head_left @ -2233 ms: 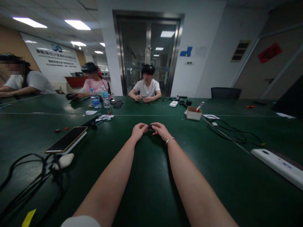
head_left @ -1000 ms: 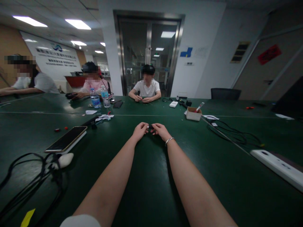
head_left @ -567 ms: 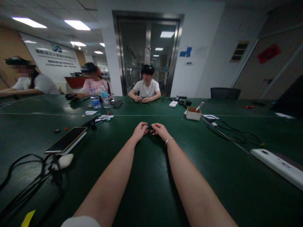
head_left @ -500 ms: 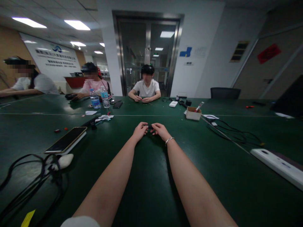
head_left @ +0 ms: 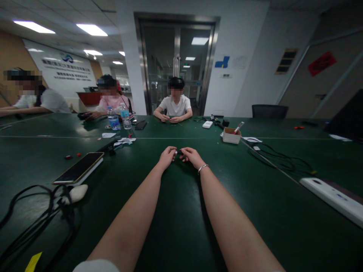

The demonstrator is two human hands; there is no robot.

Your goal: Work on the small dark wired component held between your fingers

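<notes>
Over the dark green table point(head_left: 176, 211), my left hand point(head_left: 167, 157) and my right hand point(head_left: 193, 157) meet close together with bent fingers. Between their fingertips is a small black object with a silvery end point(head_left: 178, 152). Its silvery end lies by the left fingertips, and the right thumb and fingers pinch the black part. The fingers cover much of it, so its exact kind cannot be made out. A silver bangle point(head_left: 203, 169) circles my right wrist.
Left of my arms lie a phone point(head_left: 79, 168), black cables point(head_left: 51, 204) and a white rounded object point(head_left: 77, 194). Beyond stand water bottles point(head_left: 125, 116) and a small box point(head_left: 231, 136). A white power strip point(head_left: 331, 200) is at right. Several people sit across the table.
The silvery end of the small object shows more clearly by my left fingertips. Both hands stay in nearly the same place.
</notes>
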